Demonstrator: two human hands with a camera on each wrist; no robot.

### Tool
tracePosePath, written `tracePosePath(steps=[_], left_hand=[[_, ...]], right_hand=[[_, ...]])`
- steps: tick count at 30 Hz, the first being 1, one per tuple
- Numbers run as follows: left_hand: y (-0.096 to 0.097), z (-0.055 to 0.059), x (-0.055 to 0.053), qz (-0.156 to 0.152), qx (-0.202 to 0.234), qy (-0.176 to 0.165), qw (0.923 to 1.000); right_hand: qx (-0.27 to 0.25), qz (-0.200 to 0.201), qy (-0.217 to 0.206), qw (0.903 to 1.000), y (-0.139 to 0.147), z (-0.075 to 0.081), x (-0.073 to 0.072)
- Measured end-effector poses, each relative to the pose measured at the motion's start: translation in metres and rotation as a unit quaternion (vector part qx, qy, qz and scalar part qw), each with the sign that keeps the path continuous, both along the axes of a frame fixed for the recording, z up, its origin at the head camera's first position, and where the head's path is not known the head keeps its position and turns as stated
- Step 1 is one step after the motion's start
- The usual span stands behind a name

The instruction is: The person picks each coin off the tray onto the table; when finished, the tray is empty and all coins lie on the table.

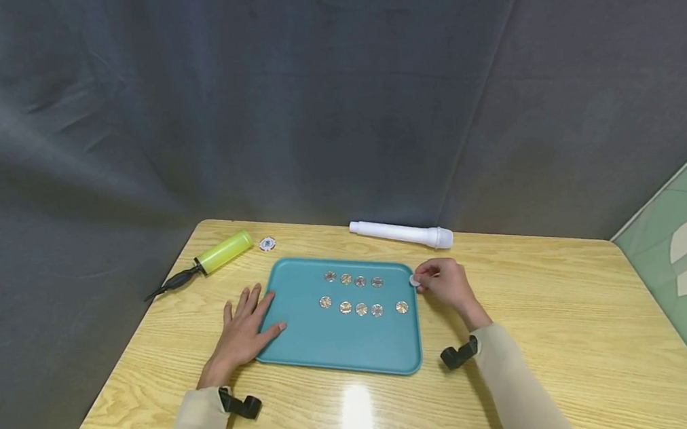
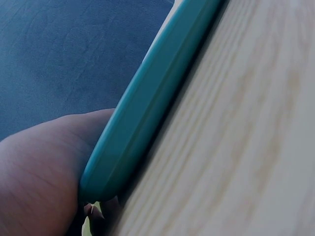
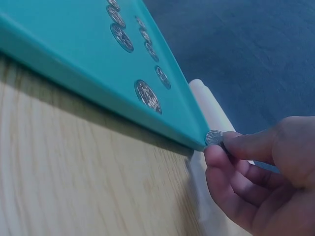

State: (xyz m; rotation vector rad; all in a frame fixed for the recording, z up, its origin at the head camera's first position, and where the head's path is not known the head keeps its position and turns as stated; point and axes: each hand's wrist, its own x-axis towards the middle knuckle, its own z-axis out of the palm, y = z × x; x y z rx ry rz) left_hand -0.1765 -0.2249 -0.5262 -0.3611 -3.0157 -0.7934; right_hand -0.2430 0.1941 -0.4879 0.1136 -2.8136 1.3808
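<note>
A teal tray (image 1: 355, 346) lies on the table, bearing several shiny metal coins in two rough rows, among them a gold-toned coin (image 1: 402, 307) near the right side. Between thumb and fingertips, my right hand (image 1: 446, 285) pinches a silvery coin (image 3: 214, 138) at the tray's right rim. In the right wrist view this coin overlaps the tray's corner, and other coins (image 3: 148, 97) lie flat beyond it. My left hand (image 1: 242, 332) rests with fingers spread over the tray's left rim, thumb reaching inside. The left wrist view has the tray's outer wall (image 2: 142, 108) beside that hand.
Behind the tray's right half lies a white microphone-shaped stick (image 1: 400, 233). A yellow hand pump (image 1: 224, 252) with a black nozzle sits at the back left, and a patterned round chip (image 1: 267, 243) is beside it. Dark cloth (image 1: 322, 107) hangs behind the wooden table (image 1: 572, 303).
</note>
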Motion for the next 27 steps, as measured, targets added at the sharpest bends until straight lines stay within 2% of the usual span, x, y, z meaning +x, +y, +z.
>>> tracePosePath(steps=[8, 18, 27], left_hand=[[0.000, 0.000, -0.001, 0.001, -0.004, 0.001, 1.0000], [0.000, -0.001, 0.000, 0.000, 0.002, 0.002, 1.0000], [-0.001, -0.002, -0.001, -0.002, 0.005, 0.003, 1.0000]], right_hand=[[-0.049, -0.007, -0.029, 0.9984, 0.011, -0.003, -0.001], [-0.106, -0.014, -0.069, 0.9919, 0.025, -0.007, -0.002], [-0.123, -0.029, -0.110, 0.9859, 0.032, -0.009, -0.005]])
